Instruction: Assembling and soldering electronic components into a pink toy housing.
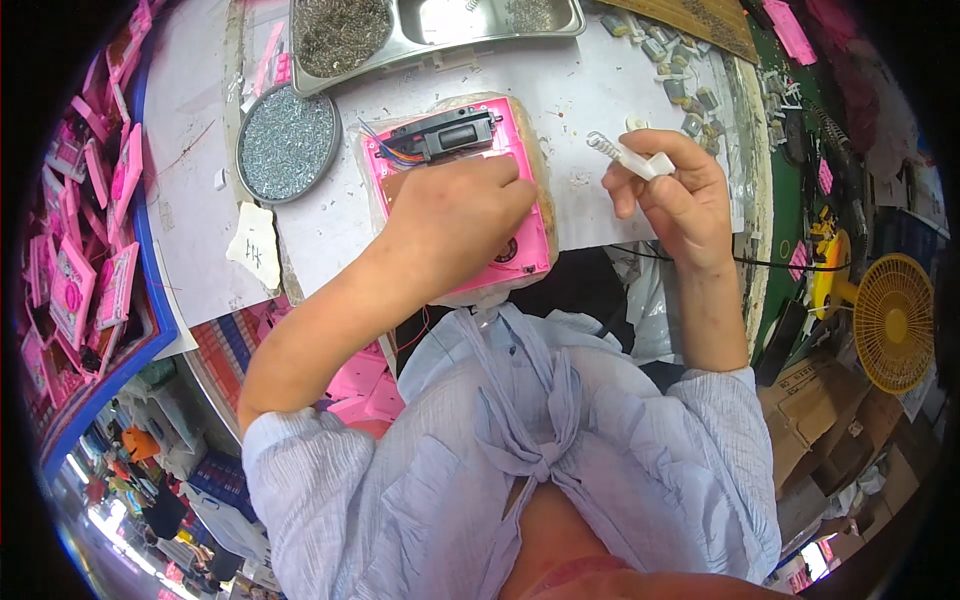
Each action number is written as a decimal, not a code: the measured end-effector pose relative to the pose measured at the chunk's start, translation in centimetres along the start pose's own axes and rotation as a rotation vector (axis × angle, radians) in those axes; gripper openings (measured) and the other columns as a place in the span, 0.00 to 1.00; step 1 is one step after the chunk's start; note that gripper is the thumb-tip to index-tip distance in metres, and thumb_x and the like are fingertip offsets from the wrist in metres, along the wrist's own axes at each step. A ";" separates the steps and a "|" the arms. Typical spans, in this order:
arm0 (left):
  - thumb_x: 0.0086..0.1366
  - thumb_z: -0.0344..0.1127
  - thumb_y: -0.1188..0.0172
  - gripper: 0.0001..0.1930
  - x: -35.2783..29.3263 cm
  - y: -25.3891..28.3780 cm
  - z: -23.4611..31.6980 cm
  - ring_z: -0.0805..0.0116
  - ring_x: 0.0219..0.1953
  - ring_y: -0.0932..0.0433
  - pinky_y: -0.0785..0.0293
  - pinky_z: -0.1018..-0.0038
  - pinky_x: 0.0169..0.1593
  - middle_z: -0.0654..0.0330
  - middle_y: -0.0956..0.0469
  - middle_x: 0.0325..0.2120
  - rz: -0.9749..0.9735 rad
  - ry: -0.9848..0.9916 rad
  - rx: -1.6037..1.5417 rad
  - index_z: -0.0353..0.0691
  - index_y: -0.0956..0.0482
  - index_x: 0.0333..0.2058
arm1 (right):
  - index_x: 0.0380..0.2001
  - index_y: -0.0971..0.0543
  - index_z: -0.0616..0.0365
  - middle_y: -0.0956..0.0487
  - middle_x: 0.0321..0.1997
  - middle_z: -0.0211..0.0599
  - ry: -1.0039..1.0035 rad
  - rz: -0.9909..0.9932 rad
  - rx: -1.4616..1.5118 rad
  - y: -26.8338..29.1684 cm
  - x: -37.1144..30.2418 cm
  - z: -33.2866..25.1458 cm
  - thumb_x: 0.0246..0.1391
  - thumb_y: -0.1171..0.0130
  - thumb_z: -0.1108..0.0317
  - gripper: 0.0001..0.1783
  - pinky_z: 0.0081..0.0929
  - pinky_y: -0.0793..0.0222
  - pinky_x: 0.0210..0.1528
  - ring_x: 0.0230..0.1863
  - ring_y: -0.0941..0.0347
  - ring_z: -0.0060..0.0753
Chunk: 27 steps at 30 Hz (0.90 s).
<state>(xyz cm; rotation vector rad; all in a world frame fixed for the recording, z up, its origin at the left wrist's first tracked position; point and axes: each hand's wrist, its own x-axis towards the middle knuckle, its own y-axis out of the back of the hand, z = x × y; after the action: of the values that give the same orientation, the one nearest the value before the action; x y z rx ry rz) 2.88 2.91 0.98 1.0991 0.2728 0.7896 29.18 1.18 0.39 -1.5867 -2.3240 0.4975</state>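
A pink plastic casing lies on a pale padded block in front of me. Set across its far part is a black plastic module with coloured wires at its left end. My left hand is closed over the middle of the casing, above a brown board; its fingertips and anything in them are hidden. To the right of the casing, my right hand pinches a small white plastic part between thumb and fingers, raised above the table. A metal coil spring sticks out from its left end.
Left of the casing stands a round dish of small screws, with a torn paper scrap nearer me. A metal compartment tray of springs sits beyond. Small motors lie far right; pink parts fill the left. A yellow fan stands right.
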 end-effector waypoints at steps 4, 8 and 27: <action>0.54 0.32 0.33 0.06 1.7 -0.2 0.1 0.55 0.30 0.17 0.21 0.62 0.31 0.56 0.20 0.26 -0.212 0.087 0.161 0.43 0.20 0.30 | 0.56 0.24 0.70 0.16 0.43 0.53 0.045 0.027 -0.017 0.2 -0.7 0.0 0.62 0.39 0.67 0.23 0.29 0.24 0.47 0.35 0.21 0.29; 0.51 0.32 0.34 0.05 2.9 -0.1 -0.3 0.52 0.28 0.17 0.21 0.60 0.30 0.53 0.20 0.21 -0.309 -0.019 0.178 0.41 0.19 0.27 | 0.55 0.25 0.70 0.16 0.44 0.53 -0.002 0.033 -0.084 0.4 -0.6 -0.6 0.61 0.39 0.70 0.21 0.27 0.24 0.46 0.36 0.21 0.28; 0.58 0.31 0.36 0.05 -1.0 -0.6 -0.9 0.62 0.24 0.17 0.23 0.67 0.27 0.56 0.18 0.23 0.234 0.219 -0.204 0.37 0.19 0.30 | 0.48 0.21 0.65 0.16 0.42 0.37 -0.014 0.183 -0.529 -1.0 -2.5 1.9 0.55 0.33 0.76 0.17 0.25 0.26 0.49 0.43 0.19 0.27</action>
<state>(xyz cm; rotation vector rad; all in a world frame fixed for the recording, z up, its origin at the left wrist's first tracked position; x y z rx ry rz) 1.90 2.68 -0.12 0.8617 0.2432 1.1251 28.39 -1.69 -1.00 -2.0382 -2.4636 -0.0901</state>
